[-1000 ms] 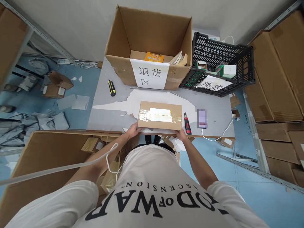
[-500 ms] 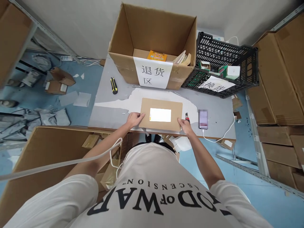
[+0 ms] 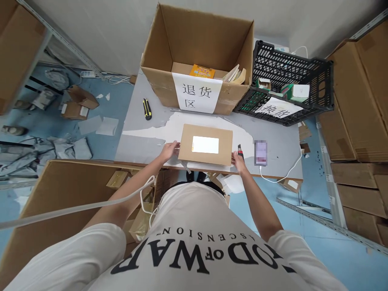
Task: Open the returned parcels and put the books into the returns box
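Note:
A flat brown cardboard box [image 3: 186,139] with a white label [image 3: 205,145] on top is near the front edge of the table. My left hand [image 3: 169,152] is at its left side, fingers against the edge. On the right side, my right hand [image 3: 239,162] holds the box's lower corner, its fingertips partly hidden by the box. Between both hands the box looks slightly tilted. Just beyond my right hand lies a red and black box cutter [image 3: 240,152].
Behind stand a large open carton [image 3: 163,87] with a paper sign and a black plastic crate [image 3: 323,91] holding small boxes. A yellow and black box cutter [image 3: 147,109] lies left; a phone [image 3: 260,152] on a white cable lies right. A big carton [image 3: 60,202] stands lower left.
My thumbs have come off the box's top face and my hands have shifted to its sides. The box's front side now shows more depth. My view has shifted slightly.

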A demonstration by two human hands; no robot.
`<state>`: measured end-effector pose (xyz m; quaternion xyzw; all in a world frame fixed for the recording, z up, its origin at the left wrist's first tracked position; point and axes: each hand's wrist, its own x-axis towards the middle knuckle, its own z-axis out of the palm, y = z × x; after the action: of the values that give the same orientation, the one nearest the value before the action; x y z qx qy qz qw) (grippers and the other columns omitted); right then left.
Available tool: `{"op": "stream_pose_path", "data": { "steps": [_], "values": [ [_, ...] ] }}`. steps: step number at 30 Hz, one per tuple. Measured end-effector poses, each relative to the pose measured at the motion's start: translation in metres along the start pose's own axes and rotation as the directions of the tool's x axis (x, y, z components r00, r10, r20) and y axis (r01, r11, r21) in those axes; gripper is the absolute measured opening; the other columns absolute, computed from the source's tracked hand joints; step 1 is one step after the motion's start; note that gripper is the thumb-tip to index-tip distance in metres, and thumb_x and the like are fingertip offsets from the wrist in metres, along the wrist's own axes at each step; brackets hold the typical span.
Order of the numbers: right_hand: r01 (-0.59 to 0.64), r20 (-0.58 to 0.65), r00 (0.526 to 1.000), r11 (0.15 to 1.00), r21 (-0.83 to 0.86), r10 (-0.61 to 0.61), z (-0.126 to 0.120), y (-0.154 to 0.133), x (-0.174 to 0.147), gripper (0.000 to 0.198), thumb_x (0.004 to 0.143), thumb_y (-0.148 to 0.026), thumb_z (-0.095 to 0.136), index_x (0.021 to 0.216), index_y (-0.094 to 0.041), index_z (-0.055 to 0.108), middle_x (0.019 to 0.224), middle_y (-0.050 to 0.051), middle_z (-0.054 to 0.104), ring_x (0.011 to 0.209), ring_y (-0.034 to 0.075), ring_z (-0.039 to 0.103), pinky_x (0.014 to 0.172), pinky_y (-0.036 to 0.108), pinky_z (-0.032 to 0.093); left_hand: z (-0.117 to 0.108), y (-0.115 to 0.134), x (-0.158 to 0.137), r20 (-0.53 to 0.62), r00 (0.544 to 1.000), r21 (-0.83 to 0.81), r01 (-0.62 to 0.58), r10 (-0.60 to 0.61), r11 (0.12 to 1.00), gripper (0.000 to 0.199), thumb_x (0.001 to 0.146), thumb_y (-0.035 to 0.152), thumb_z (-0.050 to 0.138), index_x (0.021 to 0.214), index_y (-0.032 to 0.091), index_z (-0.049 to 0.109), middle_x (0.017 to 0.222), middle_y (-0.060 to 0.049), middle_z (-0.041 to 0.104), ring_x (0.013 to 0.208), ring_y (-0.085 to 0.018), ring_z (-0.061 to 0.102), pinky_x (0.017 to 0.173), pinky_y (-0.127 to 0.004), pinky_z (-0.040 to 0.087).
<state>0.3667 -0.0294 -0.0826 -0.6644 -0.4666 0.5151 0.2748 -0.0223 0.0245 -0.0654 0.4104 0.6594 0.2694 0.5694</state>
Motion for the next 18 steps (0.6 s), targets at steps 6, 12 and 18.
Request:
{"op": "stream_pose_path", "data": {
  "steps": [6, 12, 18],
  "values": [
    [0.029, -0.025, 0.999, 0.996, -0.086, -0.031, 0.013, 0.039, -0.024, 0.078, 0.07, -0.027, 0.064, 0.144, -0.024, 0.039, 0.142, 0.01, 0.051, 0.124, 0.025, 0.054, 0.102, 0.043, 0.046, 0.001, -0.053, -0.018, 0.175, 0.967, 0.112, -0.209, 0.188, 0.972, 0.062, 0.057, 0.035, 0.074, 0.115, 0.013, 0.065, 0.115, -0.013, 0.07, 0.112, -0.029, 0.062, 0.1, -0.041, 0.046],
    [-0.04, -0.063, 0.998, 0.956, -0.29, 0.023, 0.044, 0.04, -0.021, 0.043, 0.073, -0.021, 0.061, 0.115, -0.017, 0.062, 0.108, 0.012, 0.07, 0.095, 0.026, 0.066, 0.087, 0.04, 0.053, 0.024, -0.065, -0.016, 0.132, 0.959, 0.437, -0.283, 0.25, 0.854, 0.039, 0.065, 0.036, 0.071, 0.099, 0.017, 0.069, 0.107, -0.011, 0.072, 0.104, -0.032, 0.064, 0.093, -0.041, 0.049],
    [0.032, -0.086, 0.995, 0.961, -0.276, -0.058, 0.043, 0.025, -0.022, 0.027, 0.076, -0.031, 0.059, 0.097, -0.016, 0.067, 0.105, 0.015, 0.069, 0.107, 0.031, 0.06, 0.098, 0.044, 0.044, 0.024, -0.059, -0.021, 0.116, 0.953, 0.471, -0.302, 0.281, 0.829, 0.033, 0.072, 0.037, 0.064, 0.097, 0.016, 0.068, 0.091, -0.01, 0.073, 0.093, -0.028, 0.065, 0.084, -0.036, 0.05]
  ]
}}
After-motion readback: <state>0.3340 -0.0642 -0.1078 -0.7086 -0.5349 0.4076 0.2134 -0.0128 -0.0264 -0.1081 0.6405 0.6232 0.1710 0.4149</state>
